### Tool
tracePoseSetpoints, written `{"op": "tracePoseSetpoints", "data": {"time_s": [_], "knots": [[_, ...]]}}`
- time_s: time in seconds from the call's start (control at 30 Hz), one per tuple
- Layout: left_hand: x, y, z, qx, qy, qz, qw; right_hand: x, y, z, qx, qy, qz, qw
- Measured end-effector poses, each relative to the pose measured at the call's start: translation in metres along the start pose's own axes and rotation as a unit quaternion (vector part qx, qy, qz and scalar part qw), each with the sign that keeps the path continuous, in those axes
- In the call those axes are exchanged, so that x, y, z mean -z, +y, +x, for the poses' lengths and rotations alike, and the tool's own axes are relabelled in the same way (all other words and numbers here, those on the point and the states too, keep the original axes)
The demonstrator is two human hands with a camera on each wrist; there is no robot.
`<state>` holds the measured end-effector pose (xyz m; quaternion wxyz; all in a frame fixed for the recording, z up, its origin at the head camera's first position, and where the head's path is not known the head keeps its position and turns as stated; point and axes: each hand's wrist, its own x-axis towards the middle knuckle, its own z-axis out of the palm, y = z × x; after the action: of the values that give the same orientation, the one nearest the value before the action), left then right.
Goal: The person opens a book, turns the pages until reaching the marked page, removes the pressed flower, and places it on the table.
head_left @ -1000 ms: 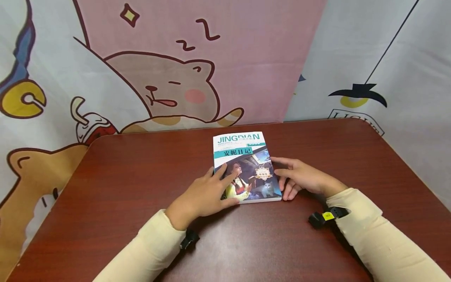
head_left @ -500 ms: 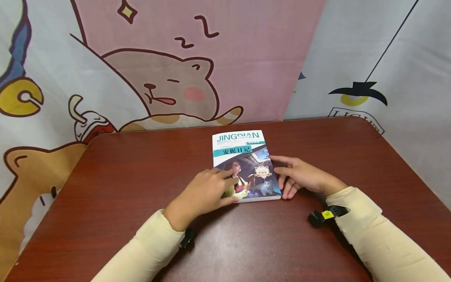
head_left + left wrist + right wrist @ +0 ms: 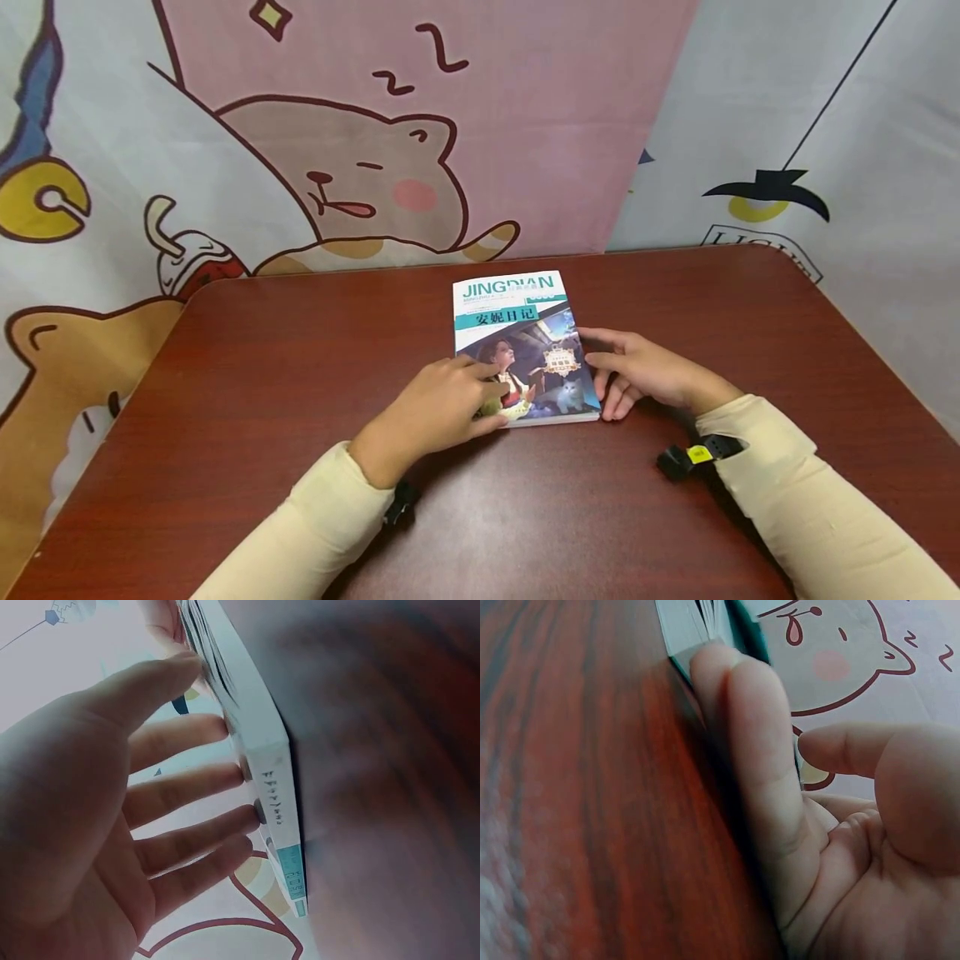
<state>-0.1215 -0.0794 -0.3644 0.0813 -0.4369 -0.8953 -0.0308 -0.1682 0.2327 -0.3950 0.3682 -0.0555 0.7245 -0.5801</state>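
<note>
A paperback book [image 3: 513, 321] with a white, teal and dark picture cover lies closed and flat on the table. My left hand [image 3: 438, 404] rests on the cover's lower left, its fingertips touching the picture. In the left wrist view, the fingers of that hand [image 3: 97, 795] stretch towards the book's spine side [image 3: 274, 795]. Along the right edge lies my right hand [image 3: 648, 371], its thumb at the cover's rim. From the right wrist, its fingers [image 3: 761, 742] are against the book's edge and the pages [image 3: 694, 622] stand slightly parted. Fingers beneath the left palm are hidden from above.
The reddish-brown table [image 3: 300, 358] spreads out on every side of the book. A fabric backdrop [image 3: 555, 125] with cartoon animals hangs behind its far edge. Black wrist devices [image 3: 677, 462] sit below both sleeves.
My left fingers have drawn back and bent a little on the cover, uncovering more of the pictured figure. The right hand and the book have stayed in place; the view has tilted slightly.
</note>
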Motion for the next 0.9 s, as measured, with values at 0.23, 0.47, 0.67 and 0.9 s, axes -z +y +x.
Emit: {"op": "tracePoseSetpoints", "data": {"time_s": [0.23, 0.47, 0.67, 0.9], "knots": [[-0.001, -0.0011, 0.0008, -0.021, 0.025, -0.016, 0.9993, -0.0004, -0.0026, -0.001, -0.004, 0.004, 0.012, 1.0], [0.0017, 0.0004, 0.0017, -0.032, 0.034, -0.026, 0.9986, -0.0029, -0.0007, -0.0003, 0.015, 0.009, -0.02, 1.0], [0.0019, 0.0005, 0.0008, -0.044, 0.073, 0.014, 0.9963, -0.0065, -0.0005, 0.0008, 0.032, 0.024, -0.061, 0.997], [0.0033, 0.0032, 0.0015, -0.062, 0.117, 0.027, 0.9908, -0.0077, -0.0039, 0.0, 0.024, 0.03, -0.061, 0.997]]}}
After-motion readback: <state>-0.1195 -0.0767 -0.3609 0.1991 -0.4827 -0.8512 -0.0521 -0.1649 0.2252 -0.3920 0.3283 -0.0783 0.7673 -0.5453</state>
